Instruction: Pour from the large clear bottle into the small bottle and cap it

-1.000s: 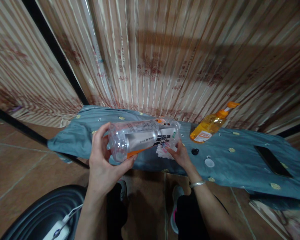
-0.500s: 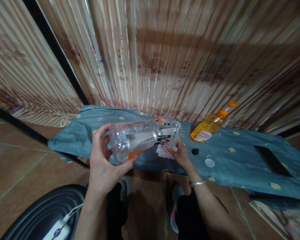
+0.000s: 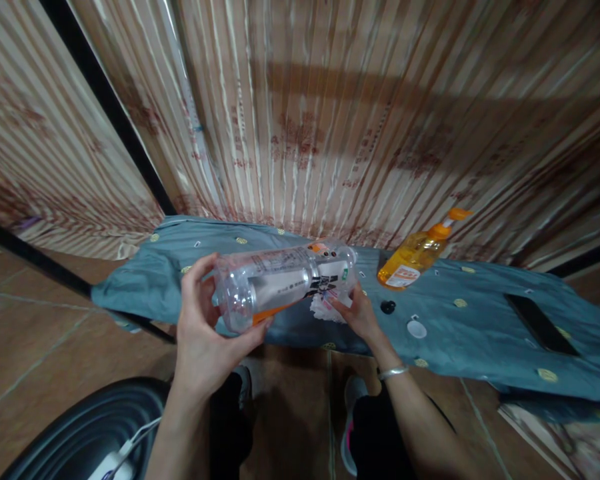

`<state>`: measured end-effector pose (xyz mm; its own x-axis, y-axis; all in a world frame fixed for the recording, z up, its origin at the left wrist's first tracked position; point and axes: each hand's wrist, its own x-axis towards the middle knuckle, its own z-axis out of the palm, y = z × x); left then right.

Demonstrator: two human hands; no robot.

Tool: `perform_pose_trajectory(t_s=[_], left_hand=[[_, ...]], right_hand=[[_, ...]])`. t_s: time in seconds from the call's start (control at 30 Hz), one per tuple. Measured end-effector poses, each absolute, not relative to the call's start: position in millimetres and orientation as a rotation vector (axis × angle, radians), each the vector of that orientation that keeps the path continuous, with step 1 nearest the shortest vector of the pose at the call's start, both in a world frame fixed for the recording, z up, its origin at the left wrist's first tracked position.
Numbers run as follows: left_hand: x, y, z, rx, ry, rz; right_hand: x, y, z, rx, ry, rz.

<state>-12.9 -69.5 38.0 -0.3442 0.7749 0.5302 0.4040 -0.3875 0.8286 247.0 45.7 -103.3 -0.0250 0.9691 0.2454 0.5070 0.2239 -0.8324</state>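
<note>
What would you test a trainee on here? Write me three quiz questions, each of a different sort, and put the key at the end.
1. Multiple choice: Which hand grips the wide base end of the clear bottle?
A. The right hand
B. The left hand
C. Neither hand

2. True or false: The black phone lies on the blue-green cloth.

3. Put in order, from the picture's left to its right: black phone, clear bottle, pump bottle.

Key:
1. B
2. True
3. Clear bottle, pump bottle, black phone
</note>
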Motion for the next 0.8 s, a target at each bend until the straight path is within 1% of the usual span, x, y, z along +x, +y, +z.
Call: perform_pose_trajectory(t_s=[0.23,0.8], left_hand=[[-15.0,-70.6,37.7,1.611,1.631,1.719],[-14.3,-73.9,37.5,1.632,1.648,1.727]], right_hand=[[246.8,45.2,-101.1,-1.437,-1.645,0.690],[244.8,39.6,-96.0,-1.417,-1.661,0.634]])
